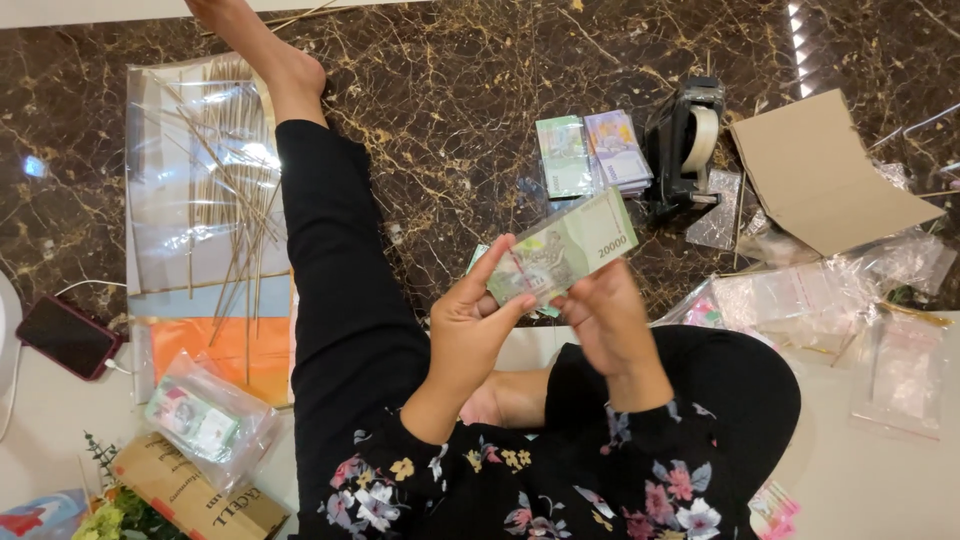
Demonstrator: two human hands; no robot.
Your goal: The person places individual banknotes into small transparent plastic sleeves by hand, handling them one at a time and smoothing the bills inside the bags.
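left hand (470, 325) grips green banknote (565, 247), mid-scene above floor | right hand (605, 315) pinches its near edge, note flat, unfolded | two banknote stacks (592, 152) far on marble floor (450, 90) | tape dispenser (686, 140) right of stacks | sticks (225, 180) far left

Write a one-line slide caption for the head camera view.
Seated on a dark marble floor, left hand and right hand hold a green banknote, near banknote stacks and a tape dispenser.

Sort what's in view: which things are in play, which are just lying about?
In play: left hand, right hand, green paper banknote, two stacked note bundles.

Lying about: black tape dispenser, brown cardboard sheet, thin wooden sticks, red-cased phone.
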